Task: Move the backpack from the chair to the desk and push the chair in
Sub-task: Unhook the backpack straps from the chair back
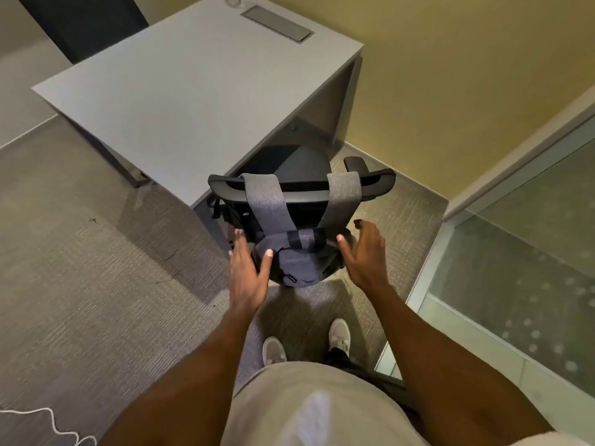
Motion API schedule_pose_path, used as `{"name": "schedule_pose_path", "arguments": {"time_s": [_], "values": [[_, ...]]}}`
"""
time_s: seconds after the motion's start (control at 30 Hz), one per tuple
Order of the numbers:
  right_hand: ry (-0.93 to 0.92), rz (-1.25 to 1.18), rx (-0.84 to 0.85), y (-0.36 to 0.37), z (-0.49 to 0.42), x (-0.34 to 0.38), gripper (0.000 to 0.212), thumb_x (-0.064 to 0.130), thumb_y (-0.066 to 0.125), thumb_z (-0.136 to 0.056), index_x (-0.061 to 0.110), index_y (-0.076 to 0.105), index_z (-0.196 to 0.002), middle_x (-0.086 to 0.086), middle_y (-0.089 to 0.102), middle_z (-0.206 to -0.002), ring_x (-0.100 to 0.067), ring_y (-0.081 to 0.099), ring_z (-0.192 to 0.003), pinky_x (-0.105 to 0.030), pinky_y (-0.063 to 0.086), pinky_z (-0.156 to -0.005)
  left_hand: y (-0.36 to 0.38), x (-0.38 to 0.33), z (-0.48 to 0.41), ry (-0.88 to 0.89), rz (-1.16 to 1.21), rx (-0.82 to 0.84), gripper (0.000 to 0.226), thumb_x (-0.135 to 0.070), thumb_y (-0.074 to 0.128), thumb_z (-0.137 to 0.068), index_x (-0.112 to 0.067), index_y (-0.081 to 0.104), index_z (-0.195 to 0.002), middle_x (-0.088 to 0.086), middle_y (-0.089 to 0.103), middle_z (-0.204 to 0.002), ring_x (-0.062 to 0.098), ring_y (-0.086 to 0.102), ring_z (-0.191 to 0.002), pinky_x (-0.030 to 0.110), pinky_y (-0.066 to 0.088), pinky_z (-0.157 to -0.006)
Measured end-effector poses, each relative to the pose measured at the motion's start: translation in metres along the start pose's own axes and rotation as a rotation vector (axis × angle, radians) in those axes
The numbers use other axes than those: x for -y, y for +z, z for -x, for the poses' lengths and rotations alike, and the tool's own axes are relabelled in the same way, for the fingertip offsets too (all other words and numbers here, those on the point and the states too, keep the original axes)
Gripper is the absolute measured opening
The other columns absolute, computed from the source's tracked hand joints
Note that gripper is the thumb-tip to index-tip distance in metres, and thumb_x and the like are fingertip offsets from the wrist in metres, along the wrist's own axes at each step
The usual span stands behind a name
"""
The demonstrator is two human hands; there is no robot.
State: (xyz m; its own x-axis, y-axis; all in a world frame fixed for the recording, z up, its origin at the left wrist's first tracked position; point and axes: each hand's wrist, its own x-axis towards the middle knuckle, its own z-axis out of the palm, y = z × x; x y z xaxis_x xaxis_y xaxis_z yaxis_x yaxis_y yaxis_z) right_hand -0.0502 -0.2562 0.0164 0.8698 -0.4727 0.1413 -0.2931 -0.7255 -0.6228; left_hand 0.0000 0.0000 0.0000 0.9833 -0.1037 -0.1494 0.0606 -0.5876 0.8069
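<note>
Looking down from head height, we see a grey backpack (pixel 291 252) hanging off the back of a black chair (pixel 302 175), its two grey straps (pixel 267 204) looped over the top rail of the backrest and the bag body dangling on the side nearest us, clear of the seat. The chair sits partly tucked under the near right corner of the grey bench (pixel 180 101), seat under the edge, backrest and one armrest (pixel 355 162) outside it. The bench top carries a recessed grey cable hatch (pixel 277 23) near its far edge and something clear at the far edge that we cannot make out. Our left hand (pixel 246 272) is spread open, fingers extended, thumb tip touching the left side of the bag; nothing is gripped. Our right hand (pixel 362 252) is also open, fingers curved loosely just beside the right side of the bag, one fingertip at the fabric; whether it presses we cannot tell. Floor is grey carpet (pixel 80 268); a white cord (pixel 51 420) lies at the lower left. A frosted glass partition (pixel 515 268) stands to the right, a yellow wall (pixel 450 75) beyond the bench. Two light shoes (pixel 339 333) and pale shorts show below.
</note>
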Motion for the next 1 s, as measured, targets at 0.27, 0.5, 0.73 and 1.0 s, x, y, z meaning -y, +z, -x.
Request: {"name": "schedule_pose_path", "arguments": {"time_s": [0.27,0.5,0.73,1.0], "values": [[0.089,-0.128,0.439,0.004,-0.031,-0.020,0.100,0.054,0.088,-0.063,0.016,0.047,-0.145,-0.009,0.061,-0.137,-0.027,0.060,-0.123,-0.042,0.054,-0.102,-0.002,0.006,-0.041,0.048,0.002,0.304,0.100,-0.052,0.081,-0.082,-0.034,0.020,-0.159,-0.001,0.054,-0.153,0.020,0.054,-0.139,0.050,0.049,-0.114],[0.172,-0.092,0.531,0.023,-0.052,-0.027,0.072,0.023,0.091,-0.070,0.008,0.059,-0.134,-0.015,0.070,-0.124,-0.033,0.068,-0.110,-0.047,0.058,-0.093,0.005,0.009,-0.067,-0.064,0.052,0.338,0.087,-0.028,0.092,-0.076,-0.018,0.044,-0.148,0.002,0.066,-0.134,0.026,0.064,-0.125,0.036,0.053,-0.103],[0.200,0.039,0.521,0.027,-0.058,-0.025,0.033,-0.004,0.069,-0.078,-0.003,0.068,-0.111,-0.026,0.073,-0.105,-0.042,0.070,-0.094,-0.034,0.051,-0.074,0.003,-0.003,-0.078,-0.072,-0.039,0.390,0.052,-0.030,0.084,-0.085,-0.003,0.065,-0.125,0.017,0.072,-0.125,0.032,0.069,-0.114,0.038,0.055,-0.098],[0.237,0.105,0.461,0.029,-0.058,-0.017,0.028,-0.006,0.063,-0.077,-0.002,0.072,-0.104,-0.023,0.075,-0.100,-0.040,0.071,-0.087,-0.032,0.048,-0.068,-0.001,-0.007,-0.080,-0.027,-0.136,0.401,0.035,-0.025,0.074,-0.094,-0.003,0.069,-0.122,0.015,0.074,-0.121,0.029,0.070,-0.109,0.038,0.056,-0.097]]}}
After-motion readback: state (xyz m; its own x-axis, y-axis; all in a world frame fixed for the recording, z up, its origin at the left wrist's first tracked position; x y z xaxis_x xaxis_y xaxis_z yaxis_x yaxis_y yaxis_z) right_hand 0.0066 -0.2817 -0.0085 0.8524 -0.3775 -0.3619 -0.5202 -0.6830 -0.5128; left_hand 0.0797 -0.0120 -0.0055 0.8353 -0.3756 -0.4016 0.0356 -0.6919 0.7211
